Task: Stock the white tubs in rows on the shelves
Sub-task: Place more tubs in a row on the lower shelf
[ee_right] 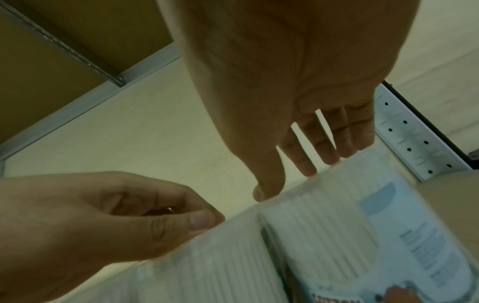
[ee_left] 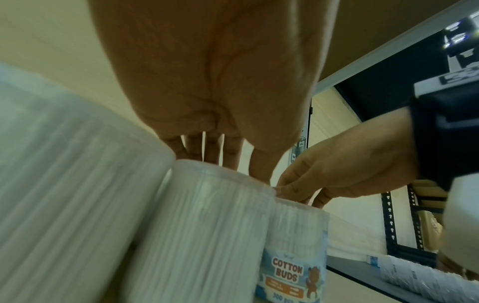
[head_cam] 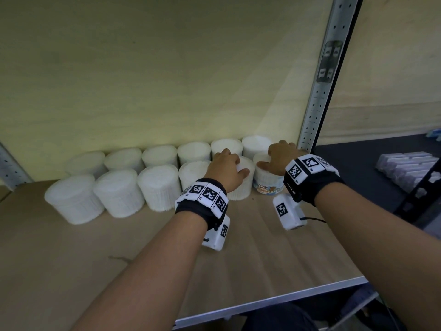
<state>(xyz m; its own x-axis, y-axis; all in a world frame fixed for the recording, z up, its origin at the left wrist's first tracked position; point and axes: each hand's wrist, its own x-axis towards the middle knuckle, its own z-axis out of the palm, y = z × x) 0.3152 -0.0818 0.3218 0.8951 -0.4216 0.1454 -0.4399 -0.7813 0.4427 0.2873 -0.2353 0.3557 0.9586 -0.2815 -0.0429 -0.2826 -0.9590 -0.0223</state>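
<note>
Two rows of white tubs (head_cam: 119, 194) stand along the back of a wooden shelf (head_cam: 262, 259). My left hand (head_cam: 226, 163) arches over a plain tub (head_cam: 241, 189) in the front row, with fingers over its far rim and the thumb on the near rim. In the left wrist view this hand (ee_left: 233, 164) grips that tub (ee_left: 207, 225) from above. My right hand (head_cam: 279, 156) holds the front row's last tub (head_cam: 267, 185), labelled "Cotton Buds", by its lid. The right wrist view has its fingertips (ee_right: 308, 172) on that tub (ee_right: 350, 225).
A perforated metal upright (head_cam: 317, 96) rises just right of the labelled tub. Beyond it, a dark neighbouring shelf carries wrapped packs (head_cam: 410, 168). The yellowish back panel (head_cam: 167, 80) stands directly behind the rear row. Bare wood lies in front of the tubs.
</note>
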